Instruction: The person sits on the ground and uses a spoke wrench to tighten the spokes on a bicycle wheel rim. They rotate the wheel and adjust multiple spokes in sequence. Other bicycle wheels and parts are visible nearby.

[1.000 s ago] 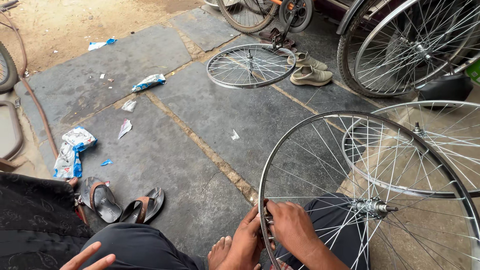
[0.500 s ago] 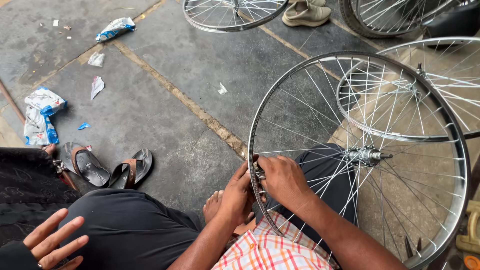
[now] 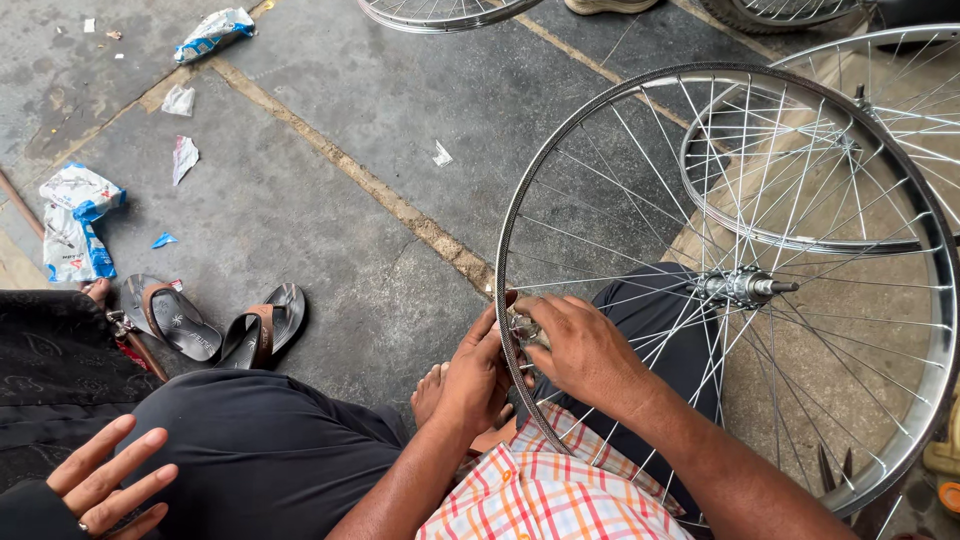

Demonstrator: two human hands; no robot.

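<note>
A silver spoked bicycle wheel (image 3: 905, 420) stands upright over my lap, its hub and axle (image 3: 742, 287) at the centre. My left hand (image 3: 470, 382) clasps the near left part of the rim from outside. My right hand (image 3: 588, 350) reaches through the spokes from inside, fingers closed at the same spot on the rim. A small metal piece (image 3: 524, 328) shows between the two hands; what it is I cannot tell. My checked shirt (image 3: 545, 500) fills the bottom centre.
Another person's open hand (image 3: 105, 480) with a dark sleeve sits at the bottom left. A pair of sandals (image 3: 215, 325) lies on the concrete floor beside torn wrappers (image 3: 72, 220). A second wheel (image 3: 800, 150) lies behind the first, and a third (image 3: 440, 12) at the top edge.
The view has tipped down and closer to the wheel. Both hands stay on the same part of the rim. The other person's hand has come further into view at bottom left.
</note>
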